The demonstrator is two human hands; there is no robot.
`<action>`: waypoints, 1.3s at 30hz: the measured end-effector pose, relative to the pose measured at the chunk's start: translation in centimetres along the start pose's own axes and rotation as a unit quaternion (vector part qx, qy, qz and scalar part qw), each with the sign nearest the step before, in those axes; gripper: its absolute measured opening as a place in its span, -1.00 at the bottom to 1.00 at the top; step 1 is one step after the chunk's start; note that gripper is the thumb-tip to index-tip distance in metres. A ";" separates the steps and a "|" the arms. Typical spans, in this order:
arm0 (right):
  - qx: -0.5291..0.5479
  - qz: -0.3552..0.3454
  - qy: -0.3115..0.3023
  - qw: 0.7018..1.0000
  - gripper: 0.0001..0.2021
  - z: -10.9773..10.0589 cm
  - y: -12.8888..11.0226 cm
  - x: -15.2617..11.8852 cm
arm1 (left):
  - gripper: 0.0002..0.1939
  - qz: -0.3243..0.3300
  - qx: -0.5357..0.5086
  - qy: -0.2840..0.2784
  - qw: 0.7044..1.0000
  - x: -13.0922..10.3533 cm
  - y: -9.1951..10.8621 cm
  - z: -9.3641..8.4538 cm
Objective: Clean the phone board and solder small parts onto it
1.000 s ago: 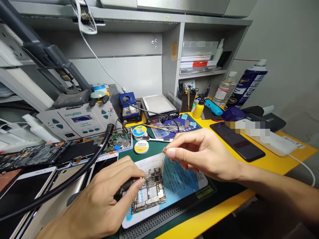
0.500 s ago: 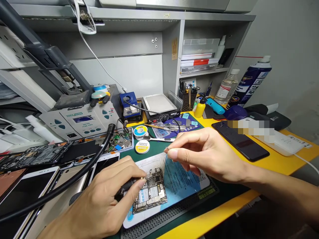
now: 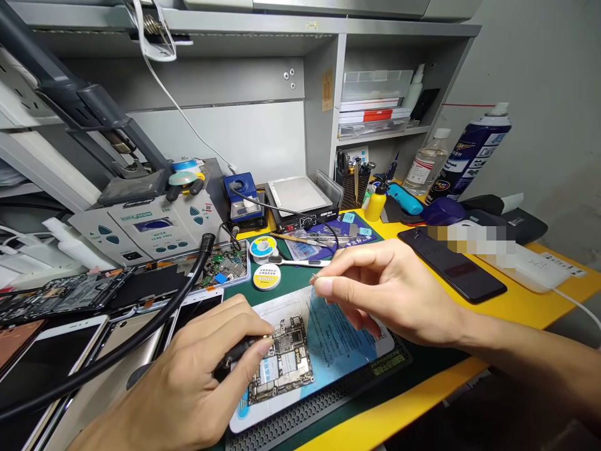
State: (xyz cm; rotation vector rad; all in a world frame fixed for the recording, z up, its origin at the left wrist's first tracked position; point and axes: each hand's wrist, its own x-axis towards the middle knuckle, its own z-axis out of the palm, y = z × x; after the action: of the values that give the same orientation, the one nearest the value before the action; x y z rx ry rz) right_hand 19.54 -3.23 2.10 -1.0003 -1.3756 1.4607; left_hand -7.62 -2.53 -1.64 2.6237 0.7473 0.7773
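My left hand is closed around a black pen-like tool, whose tip lies by the left edge of a phone circuit board. That board rests on a white and blue printed sheet. Above the upper part of the sheet, my right hand pinches a tiny thing between thumb and forefinger; only a small point of it shows, too small to name. The other right fingers are curled below.
Behind the sheet lie a toothbrush, a round tin and a solder spool. A black hose crosses phones at left. A black phone lies right, near a yellow bottle.
The whole view has shifted very slightly. Both hands keep nearly the same pose and place, with the board still between them.
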 end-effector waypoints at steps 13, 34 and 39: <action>-0.023 -0.013 0.012 1.000 -0.81 0.4 -0.2 -0.3 | -0.81 -0.005 0.020 0.000 1.000 -0.1 -0.1 -0.1; -0.141 -0.123 0.051 0.981 -0.88 0.1 0.5 0.0 | -0.84 -0.005 0.015 0.005 1.000 0.0 -0.1 0.0; -0.228 -0.140 -0.013 0.964 -0.84 -1.1 0.1 0.6 | -0.90 0.023 0.038 0.029 0.999 0.4 -0.1 -0.1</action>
State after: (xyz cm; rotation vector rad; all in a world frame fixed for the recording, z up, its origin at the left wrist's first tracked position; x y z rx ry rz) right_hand 20.41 -2.33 1.89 -1.0142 -1.8392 0.9712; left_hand -7.40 -2.20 -1.44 2.7053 0.7486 0.8562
